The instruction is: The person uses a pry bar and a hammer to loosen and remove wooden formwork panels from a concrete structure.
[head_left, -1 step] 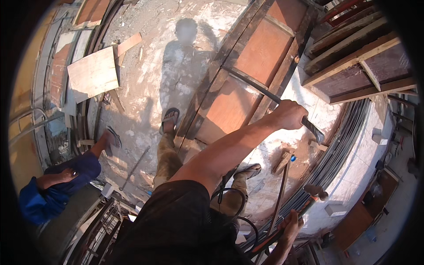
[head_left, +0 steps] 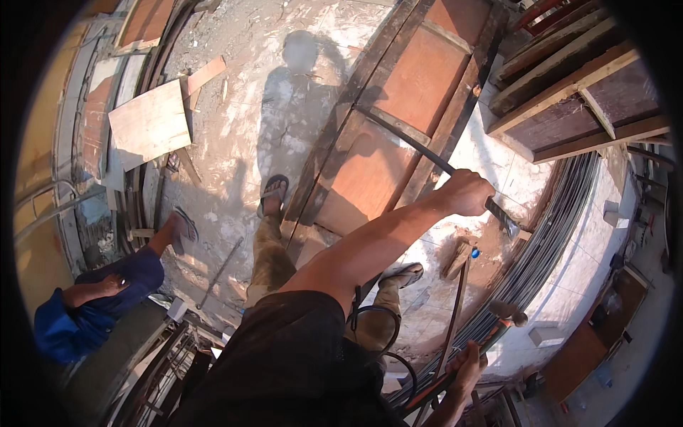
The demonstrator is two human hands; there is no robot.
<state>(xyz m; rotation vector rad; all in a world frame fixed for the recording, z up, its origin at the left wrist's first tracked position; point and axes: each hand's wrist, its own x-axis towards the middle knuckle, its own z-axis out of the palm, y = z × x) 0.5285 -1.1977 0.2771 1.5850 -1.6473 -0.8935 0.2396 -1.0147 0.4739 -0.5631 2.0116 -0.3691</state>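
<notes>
My left hand is closed around a dark steel pry bar. One end of the bar reaches the framed wooden panel, at a dark edge timber. Its flattened, shinier end sticks out past my fist toward the lower right. Lower down at the right, my right hand is wrapped around the handle of a hammer. The hammer's head points up and away, apart from the bar. My left arm stretches across in front of my legs.
Long steel rods curve along the right. More framed panels are stacked at the upper right. A plywood sheet lies on scraps at the left. A person in blue is at the lower left. A wood block lies near my foot.
My left hand and the pry bar's near end sit slightly lower. The hammer has shifted very slightly. Both grips are unchanged.
</notes>
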